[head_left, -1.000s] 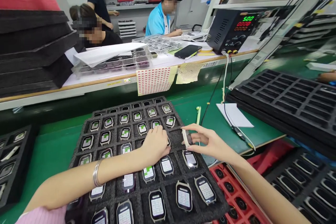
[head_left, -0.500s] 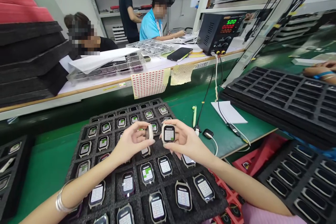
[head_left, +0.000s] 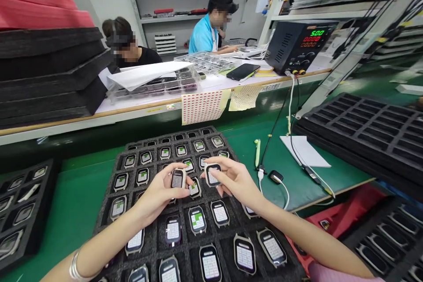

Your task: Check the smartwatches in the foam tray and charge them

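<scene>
My left grip (head_left: 161, 191) pinches a watch (head_left: 179, 178) that just turned, so now I see its screen (head_left: 177, 180), and my right grip (head_left: 237, 181) holds another watch (head_left: 209, 177), both over the black tray (head_left: 228, 235).

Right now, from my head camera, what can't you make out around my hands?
All in the head view:
Screen of the pale-framed, rounded-square watch in your right hand: partly covered by the thumb.
Back of the pale-framed, grey-screened watch in your left hand: turned away.
Slots of the black foam tray under your left forearm: hidden by it.
Tray's near edge: cut off by picture's bottom.
</scene>
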The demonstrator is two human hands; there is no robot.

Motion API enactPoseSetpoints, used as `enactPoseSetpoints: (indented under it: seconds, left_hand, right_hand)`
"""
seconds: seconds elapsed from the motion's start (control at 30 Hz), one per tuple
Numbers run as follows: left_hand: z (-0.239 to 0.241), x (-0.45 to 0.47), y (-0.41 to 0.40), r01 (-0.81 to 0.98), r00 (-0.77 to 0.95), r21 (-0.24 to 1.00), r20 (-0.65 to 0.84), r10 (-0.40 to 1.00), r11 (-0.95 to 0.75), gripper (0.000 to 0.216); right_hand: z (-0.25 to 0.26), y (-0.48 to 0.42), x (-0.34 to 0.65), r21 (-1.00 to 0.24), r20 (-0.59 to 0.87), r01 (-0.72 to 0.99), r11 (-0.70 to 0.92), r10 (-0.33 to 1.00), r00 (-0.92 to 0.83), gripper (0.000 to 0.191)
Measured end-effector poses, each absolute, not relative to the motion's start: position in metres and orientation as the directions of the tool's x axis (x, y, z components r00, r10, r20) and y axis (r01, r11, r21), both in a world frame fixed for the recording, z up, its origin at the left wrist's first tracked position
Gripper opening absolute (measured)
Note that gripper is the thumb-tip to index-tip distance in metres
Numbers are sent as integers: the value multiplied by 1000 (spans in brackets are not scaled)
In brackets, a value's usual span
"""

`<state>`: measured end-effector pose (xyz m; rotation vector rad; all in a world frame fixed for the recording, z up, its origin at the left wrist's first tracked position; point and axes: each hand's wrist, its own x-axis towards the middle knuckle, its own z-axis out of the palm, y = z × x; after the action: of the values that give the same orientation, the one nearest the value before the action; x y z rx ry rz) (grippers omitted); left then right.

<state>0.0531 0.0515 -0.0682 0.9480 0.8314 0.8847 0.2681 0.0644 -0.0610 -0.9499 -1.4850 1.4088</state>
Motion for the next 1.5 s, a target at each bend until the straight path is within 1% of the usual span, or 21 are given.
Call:
enactPoseSetpoints:
  seconds: [0.2,0.27,0.33,0.4,0.6,0.73,0.8,0.93,1.1,1.17,1.23,1.3,1.33,1.37,1.4,1.47,1.5]
  left_hand:
    - [-69,53,47,-328,356,857,-277,893,397,57]
    - [-67,53,47,-387,346,834,-266,900,394,49]
    - [-65,54,47,-441,349,820,-217,911,365,38]
    - [-63,55,46,-459,358,825,-168,918,330,32]
    - [-68,56,48,-330,313,929,-58,948,166,26]
    - [-70,55,51,-270,292,952,-66,954,148,25]
    - [-68,54,51,-289,291,945,-65,954,153,25]
    - [-61,53,46,-399,332,895,-59,941,197,25]
    - [-55,54,36,-456,370,859,-55,927,233,41]
    - [-55,53,34,-456,376,855,-65,925,246,45]
    - [-56,53,32,-444,382,857,-83,921,262,44]
    - [-57,53,31,-433,387,861,-92,917,269,41]
    - [-57,53,31,-426,391,864,-92,916,269,39]
    - [-57,53,30,-417,395,869,-92,914,267,37]
    - [-57,53,30,-405,398,875,-92,913,265,36]
    - [-56,54,29,-377,396,890,-95,913,256,34]
    - [-56,54,29,-363,394,898,-94,914,249,33]
  right_hand:
    - [-62,66,271,-999,51,-3,54,925,-377,32]
    - [-62,65,272,-999,49,0,53,923,-382,32]
    - [-61,65,272,-998,52,1,57,924,-380,32]
    - [-61,66,272,-998,55,-2,58,923,-381,32]
    - [-64,67,273,-999,50,-15,48,916,-397,32]
    - [-64,67,273,-999,50,-30,42,912,-408,32]
    - [-62,65,272,-998,53,-36,42,909,-412,34]
    - [-58,62,272,-999,40,-36,27,906,-420,39]
    - [-59,62,272,-1000,10,-8,8,914,-405,42]
    - [-56,62,271,-1000,7,6,10,920,-391,40]
    - [-48,58,270,-1000,9,-3,9,915,-403,33]
    - [-33,46,267,-998,25,-65,-8,868,-496,32]
    - [-24,37,265,-993,45,-113,-21,834,-550,34]
    - [-14,27,264,-984,84,-175,-33,781,-619,42]
    - [-3,15,263,-974,125,-227,-29,764,-633,51]
    - [16,-9,263,-957,219,-283,62,796,-565,50]
    - [23,-19,264,-958,245,-259,122,821,-517,47]
